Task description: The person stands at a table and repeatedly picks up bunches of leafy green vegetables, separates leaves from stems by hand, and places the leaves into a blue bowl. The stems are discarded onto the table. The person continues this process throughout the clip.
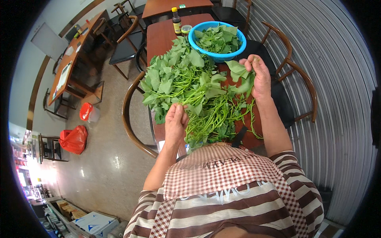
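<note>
A large heap of leafy green vegetable stems (172, 77) spreads over the brown table (159, 32) before me. Between finger and thumb, my left hand (176, 122) pinches the stem end of a leafy sprig (198, 96) at the heap's near left. My right hand (257, 74) is raised at the heap's right and holds a few picked leaves (240, 73). Beyond it stands a blue plastic basin (218, 56) with loose leaves (220, 38) in it. Bare stems (212, 122) lie in a pile close to my checked apron (220, 166).
A sauce bottle (176, 22) with a yellow cap and a lidded jar (186, 29) stand left of the basin. Wooden chairs flank the table, one with a curved back (128, 116) at left. A red plastic bag (76, 139) and a lined bin (89, 112) sit on the floor.
</note>
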Tool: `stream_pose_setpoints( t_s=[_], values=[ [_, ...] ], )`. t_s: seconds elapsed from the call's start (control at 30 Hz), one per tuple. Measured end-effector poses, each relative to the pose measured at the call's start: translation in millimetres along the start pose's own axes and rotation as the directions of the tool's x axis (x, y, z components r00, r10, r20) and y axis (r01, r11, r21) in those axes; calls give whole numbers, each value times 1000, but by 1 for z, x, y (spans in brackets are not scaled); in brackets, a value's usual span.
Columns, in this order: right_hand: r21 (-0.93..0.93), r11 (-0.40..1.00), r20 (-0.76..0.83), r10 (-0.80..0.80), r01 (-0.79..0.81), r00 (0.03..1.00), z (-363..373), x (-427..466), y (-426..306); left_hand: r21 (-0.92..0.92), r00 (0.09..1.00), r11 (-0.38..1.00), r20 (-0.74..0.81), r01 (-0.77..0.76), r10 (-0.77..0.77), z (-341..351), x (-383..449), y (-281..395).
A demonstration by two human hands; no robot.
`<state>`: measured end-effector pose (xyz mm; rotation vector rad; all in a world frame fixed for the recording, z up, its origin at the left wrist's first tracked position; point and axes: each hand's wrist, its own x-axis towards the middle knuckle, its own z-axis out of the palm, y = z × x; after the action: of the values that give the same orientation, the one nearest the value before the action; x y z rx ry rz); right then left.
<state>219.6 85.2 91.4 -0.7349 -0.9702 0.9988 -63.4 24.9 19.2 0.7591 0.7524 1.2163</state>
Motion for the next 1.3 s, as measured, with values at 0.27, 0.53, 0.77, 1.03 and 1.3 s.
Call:
stream_pose_setpoints(
  t_s=[0.27,0.53,0.77,1.03,1.3],
  values=[
    [-682,576,499,-83,450,862,57,-37,-19,123,998,991,35,-56,52,4,-1,11],
    [-708,479,666,213,518,714,60,-36,-2,271,992,959,113,-82,53,7,-3,22],
    [-691,609,547,88,390,832,56,-60,29,373,979,908,139,-189,147,2,-3,1],
    [-168,930,-198,292,-326,936,50,-51,49,734,867,509,222,-450,446,37,-14,3],
    [-650,501,684,56,572,728,44,-39,5,522,949,794,209,-312,236,16,-12,-3]
  ],
)
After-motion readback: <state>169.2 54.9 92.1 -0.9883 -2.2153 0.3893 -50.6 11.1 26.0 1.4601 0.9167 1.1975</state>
